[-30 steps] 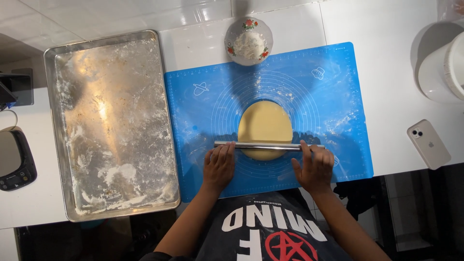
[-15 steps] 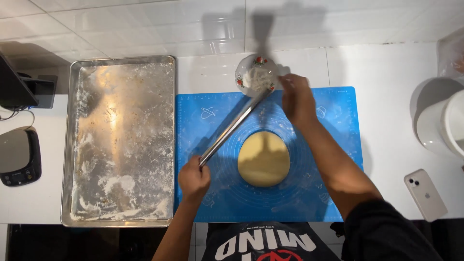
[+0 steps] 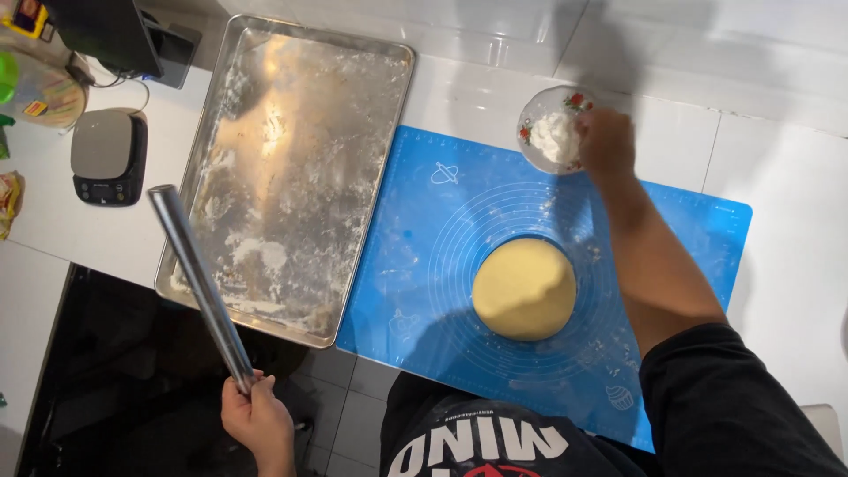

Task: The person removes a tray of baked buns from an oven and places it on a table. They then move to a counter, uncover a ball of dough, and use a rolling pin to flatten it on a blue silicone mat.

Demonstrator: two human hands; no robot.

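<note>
**Left hand grips rolling pin, right hand in flour dish**

Left hand (image 3: 258, 417): fingers curled tight around the near end of the metal rolling pin (image 3: 200, 283). Pin runs up and away from the fingers, tilted, its far end above the near-left part of the baking tray (image 3: 291, 168). Can't tell if the pin touches the tray; it looks lifted clear.

Right hand (image 3: 605, 141): reaching into the small glass dish (image 3: 552, 132) of flour (image 3: 556, 137). Fingertips are bunched together and down in the flour, on the dish's right side. Whether they pinch any flour is hidden by the back of the hand.

Dough (image 3: 524, 289): yellow round lump, lying untouched on the blue mat (image 3: 442, 230), below the right fingers, near the forearm, well apart from the left hand. Sits about mid-mat inside the printed rings.

Dish stands at the mat's far edge, partly overlapping it. Flour specks on the mat between the right fingers and the dough.

Tray: dusted with flour, just left of the mat, between the two hands. Left of the tray, beyond the pin's far end, a small kitchen scale (image 3: 108, 155) on the white counter (image 3: 795, 177).
</note>
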